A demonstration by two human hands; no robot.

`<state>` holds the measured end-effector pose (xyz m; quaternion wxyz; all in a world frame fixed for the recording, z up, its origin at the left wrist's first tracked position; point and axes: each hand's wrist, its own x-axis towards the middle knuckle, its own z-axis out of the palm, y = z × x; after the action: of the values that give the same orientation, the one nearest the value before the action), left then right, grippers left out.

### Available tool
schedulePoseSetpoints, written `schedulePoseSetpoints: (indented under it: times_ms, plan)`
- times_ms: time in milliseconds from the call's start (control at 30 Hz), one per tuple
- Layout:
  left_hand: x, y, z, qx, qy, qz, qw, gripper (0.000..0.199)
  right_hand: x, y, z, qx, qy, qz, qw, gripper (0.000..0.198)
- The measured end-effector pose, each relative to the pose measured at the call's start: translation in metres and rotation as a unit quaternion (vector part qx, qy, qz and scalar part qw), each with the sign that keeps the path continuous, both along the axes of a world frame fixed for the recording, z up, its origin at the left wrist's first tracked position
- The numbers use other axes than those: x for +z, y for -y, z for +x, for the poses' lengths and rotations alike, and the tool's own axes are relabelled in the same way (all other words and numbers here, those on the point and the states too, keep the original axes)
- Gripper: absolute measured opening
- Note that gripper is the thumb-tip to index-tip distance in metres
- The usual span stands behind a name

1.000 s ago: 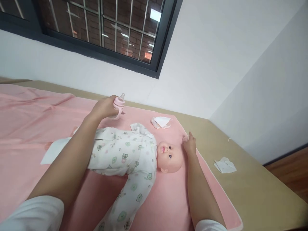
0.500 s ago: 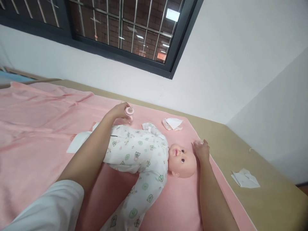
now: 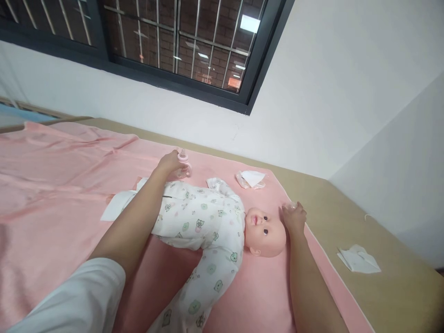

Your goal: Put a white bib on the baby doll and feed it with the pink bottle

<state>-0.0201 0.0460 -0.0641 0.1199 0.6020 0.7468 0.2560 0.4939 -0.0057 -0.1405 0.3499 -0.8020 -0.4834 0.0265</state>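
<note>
A baby doll (image 3: 265, 231) in a white printed outfit lies face up on the pink blanket (image 3: 256, 291), head to the right. Beyond its body, my left hand (image 3: 170, 164) is closed around a small baby bottle (image 3: 183, 159) with a pink collar and handle. The bottle is upright, teat on top, its base at blanket level. To the right of the doll's head, my right hand (image 3: 294, 218) has its fingers curled round a small clear piece (image 3: 293, 205), perhaps a cap; most of it is hidden. My left forearm crosses over the doll's legs.
A clear plastic packet with white paper (image 3: 252, 177) lies beyond the doll's head. A folded white tissue (image 3: 359, 259) rests on the wooden surface (image 3: 391, 296) at right. White cloth (image 3: 116, 205) lies by the doll's feet. A wall and barred window (image 3: 180, 41) stand behind.
The bottle has turned from tilted toward me to upright and come down to the blanket in my left hand. My right hand stays beside the doll's head. The view has shifted slightly.
</note>
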Motion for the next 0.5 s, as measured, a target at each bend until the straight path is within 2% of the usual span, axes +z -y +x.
schedulePoseSetpoints:
  times_ms: [100, 200, 367, 500]
  plan:
    - [0.0, -0.001, -0.001, -0.012, -0.005, -0.007, 1.0, 0.043, -0.002, -0.003, -0.002, -0.002, 0.065, 0.057, 0.996, 0.078]
    - [0.001, 0.0, -0.002, -0.03, -0.005, -0.014, 0.999, 0.042, -0.001, -0.004, -0.006, 0.054, 0.118, 0.094, 0.987, 0.069]
    - [0.004, 0.005, 0.001, -0.037, 0.017, -0.023, 0.999, 0.052, -0.002, -0.005, -0.02, 0.124, 0.185, 0.109, 0.969, 0.045]
    - [0.008, 0.012, 0.004, -0.025, 0.037, -0.028, 0.999, 0.062, -0.009, -0.01, -0.026, 0.147, 0.217, 0.102, 0.96, 0.037]
